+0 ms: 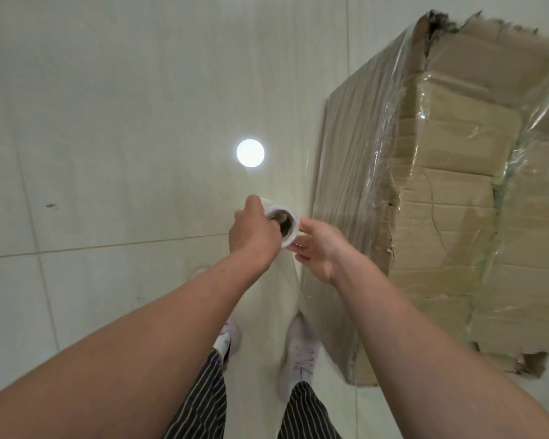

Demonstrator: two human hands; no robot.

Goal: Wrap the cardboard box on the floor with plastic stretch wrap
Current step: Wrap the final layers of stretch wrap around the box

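Two bare forearms [140, 343] are stretched forward. Between them the stretch wrap roll [282, 224] is held upright, core end up. The left hand [252, 231] is curled over its rim, its grip closed with fingers hooked at the core. The right hand [317, 248] is cupped round the outer side, thumb and fingers bent on it, probably to brake the unwinding. Film [276, 305] is paid out downward toward the cardboard box [457, 185], which stands on the tiled floor [108, 122] just to the right, its near side already covered.

White shoes [300, 353], striped trousers [200, 403], round light glare [250, 153]
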